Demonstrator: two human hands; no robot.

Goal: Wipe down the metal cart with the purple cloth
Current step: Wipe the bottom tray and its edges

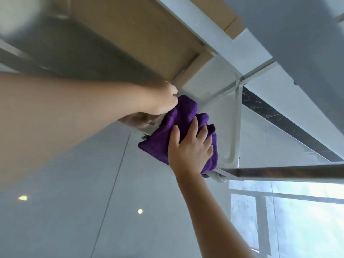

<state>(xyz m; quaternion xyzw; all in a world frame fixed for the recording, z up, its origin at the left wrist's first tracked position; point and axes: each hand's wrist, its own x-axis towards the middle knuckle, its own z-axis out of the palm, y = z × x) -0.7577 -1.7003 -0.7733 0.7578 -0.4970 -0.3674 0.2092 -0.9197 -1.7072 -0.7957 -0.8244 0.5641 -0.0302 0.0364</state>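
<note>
My left hand (163, 98) curls away from me, its fingertips hidden, so I cannot tell what its grip closes on. The purple cloth (178, 123) covers the metal cart (141, 121) corner. The frame's right edge cuts the rail (288, 172).

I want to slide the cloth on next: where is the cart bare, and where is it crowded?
Bare: the grey metal cart top between the cardboard box and the near edge, above the left forearm. Crowded: the corner, where the left hand grips the edge and the right hand presses the purple cloth beside the white tube.
</note>
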